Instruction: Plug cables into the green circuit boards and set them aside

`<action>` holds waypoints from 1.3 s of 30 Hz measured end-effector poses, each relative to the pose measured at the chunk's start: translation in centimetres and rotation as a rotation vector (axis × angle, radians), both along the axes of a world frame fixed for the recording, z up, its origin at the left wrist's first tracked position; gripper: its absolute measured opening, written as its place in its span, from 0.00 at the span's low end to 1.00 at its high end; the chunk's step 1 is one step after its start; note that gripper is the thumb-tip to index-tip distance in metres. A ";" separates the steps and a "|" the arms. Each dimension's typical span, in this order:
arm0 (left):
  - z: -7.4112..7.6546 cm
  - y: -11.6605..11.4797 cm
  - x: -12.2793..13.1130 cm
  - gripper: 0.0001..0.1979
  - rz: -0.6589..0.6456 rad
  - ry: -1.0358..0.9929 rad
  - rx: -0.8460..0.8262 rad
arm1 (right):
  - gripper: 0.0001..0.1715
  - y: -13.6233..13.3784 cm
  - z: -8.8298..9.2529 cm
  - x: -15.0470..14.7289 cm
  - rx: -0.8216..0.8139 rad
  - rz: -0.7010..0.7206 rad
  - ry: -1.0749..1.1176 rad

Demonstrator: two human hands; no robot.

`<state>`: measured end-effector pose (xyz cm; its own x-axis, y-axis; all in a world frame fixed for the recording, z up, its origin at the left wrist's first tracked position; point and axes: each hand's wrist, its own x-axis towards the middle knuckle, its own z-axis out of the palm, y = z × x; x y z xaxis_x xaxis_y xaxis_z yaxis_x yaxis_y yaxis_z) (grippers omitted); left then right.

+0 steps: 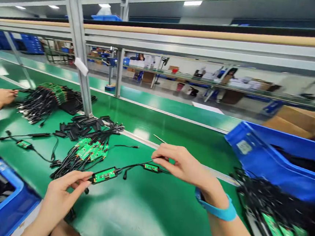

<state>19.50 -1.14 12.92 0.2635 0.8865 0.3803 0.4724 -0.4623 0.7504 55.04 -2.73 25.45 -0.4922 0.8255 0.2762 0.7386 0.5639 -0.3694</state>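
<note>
Hands apart: left (61,197) at circuit board (104,175), right (182,165) apparently pinching cable (134,165).

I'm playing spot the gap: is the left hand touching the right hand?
Apart. The head view shows the left hand and right hand separated by a gap, with a black wire running between them above the green table.

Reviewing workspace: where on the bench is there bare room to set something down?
Bare green bench mat lies below the black cable with green circuit boards, between the blue plastic crate and the black cable heap at right. Crowded: the tangled cables and boards left of centre.
</note>
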 end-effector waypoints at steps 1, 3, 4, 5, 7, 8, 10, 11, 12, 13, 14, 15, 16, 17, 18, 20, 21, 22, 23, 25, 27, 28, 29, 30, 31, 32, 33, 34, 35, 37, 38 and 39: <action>0.1 0.4 1.9 0.10 -0.063 0.012 -0.010 | 0.12 -1.1 -0.4 1.5 -0.036 -0.069 -0.007; -0.3 1.1 6.0 0.10 -0.213 0.078 -0.011 | 0.11 -3.2 -2.5 4.6 -0.112 -0.223 -0.047; -0.7 1.4 8.1 0.11 -0.295 0.122 0.006 | 0.11 -4.1 -4.0 6.2 -0.156 -0.298 -0.065; -1.4 1.8 10.0 0.13 -0.371 0.161 0.035 | 0.11 -5.0 -5.5 7.7 -0.200 -0.363 -0.080; -2.9 2.8 13.3 0.15 -0.467 0.257 0.117 | 0.10 -6.4 -8.5 10.3 -0.266 -0.481 -0.090; -3.7 3.3 14.6 0.15 -0.489 0.316 0.169 | 0.11 -6.9 -9.7 11.2 -0.283 -0.527 -0.100; -5.1 4.5 16.6 0.15 -0.502 0.405 0.247 | 0.11 -7.5 -11.4 12.1 -0.269 -0.609 -0.130; -5.6 5.0 17.3 0.14 -0.502 0.430 0.270 | 0.11 -7.6 -12.0 12.0 -0.232 -0.642 -0.150; -6.0 5.4 17.8 0.14 -0.501 0.441 0.283 | 0.11 -7.4 -12.3 11.6 -0.184 -0.664 -0.166; -6.2 5.7 18.1 0.13 -0.498 0.446 0.291 | 0.13 -7.1 -12.6 10.8 -0.132 -0.667 -0.172; -6.4 5.9 18.4 0.13 -0.494 0.451 0.302 | 0.15 -6.7 -12.9 9.8 -0.086 -0.648 -0.171; -6.4 6.0 18.5 0.13 -0.487 0.455 0.312 | 0.18 -6.1 -13.3 8.6 -0.052 -0.607 -0.166; -6.3 5.9 18.5 0.13 -0.480 0.458 0.321 | 0.20 -5.3 -13.7 7.4 -0.034 -0.549 -0.161; -6.2 5.8 18.5 0.13 -0.472 0.460 0.328 | 0.22 -4.5 -14.3 6.1 -0.031 -0.489 -0.165; -6.0 5.5 18.2 0.13 -0.464 0.462 0.334 | 0.25 -3.6 -15.0 5.0 -0.034 -0.439 -0.176; -5.6 4.8 17.4 0.13 -0.453 0.465 0.349 | 0.29 -1.9 -16.7 3.3 -0.050 -0.397 -0.210; -5.3 4.3 16.7 0.13 -0.448 0.464 0.359 | 0.30 -1.2 -17.7 2.8 -0.059 -0.401 -0.228; -5.1 3.8 15.8 0.13 -0.441 0.460 0.371 | 0.30 -0.6 -18.6 2.5 -0.065 -0.413 -0.248; -4.9 3.3 14.8 0.12 -0.431 0.455 0.381 | 0.29 -0.1 -19.5 2.5 -0.064 -0.429 -0.268; -4.4 2.4 12.6 0.12 -0.395 0.442 0.387 | 0.28 0.7 -21.0 2.8 -0.034 -0.453 -0.303; -4.2 1.6 10.2 0.12 -0.337 0.433 0.362 | 0.29 1.3 -22.1 3.4 0.009 -0.456 -0.303; -4.1 1.4 9.0 0.12 -0.301 0.432 0.344 | 0.30 1.6 -22.4 3.8 0.021 -0.451 -0.294; -4.1 1.4 7.9 0.12 -0.261 0.434 0.328 | 0.31 2.0 -22.7 4.2 0.027 -0.450 -0.282; -4.1 1.5 6.7 0.12 -0.215 0.441 0.316 | 0.32 2.5 -22.9 4.6 0.027 -0.453 -0.272; -4.1 1.9 5.6 0.12 -0.162 0.453 0.311 | 0.31 3.1 -23.1 5.1 0.024 -0.465 -0.265; -4.1 2.3 4.5 0.12 -0.100 0.471 0.311 | 0.31 3.7 -23.2 5.6 0.021 -0.482 -0.263; -4.1 3.0 3.4 0.13 -0.026 0.490 0.310 | 0.31 4.4 -23.3 6.1 0.015 -0.499 -0.264; -4.0 3.7 2.4 0.13 0.056 0.504 0.303 | 0.32 5.2 -23.4 6.5 0.007 -0.513 -0.267; -3.9 4.5 1.4 0.14 0.140 0.507 0.282 | 0.32 5.9 -23.4 6.9 0.001 -0.528 -0.269; -3.5 6.0 -0.2 0.14 0.273 0.466 0.189 | 0.33 7.0 -23.3 7.2 0.010 -0.560 -0.264; -3.3 6.6 -0.9 0.14 0.312 0.429 0.132 | 0.33 7.4 -23.1 7.0 0.036 -0.573 -0.253; -3.2 7.2 -1.4 0.14 0.331 0.392 0.083 | 0.33 7.6 -22.8 6.6 0.070 -0.578 -0.232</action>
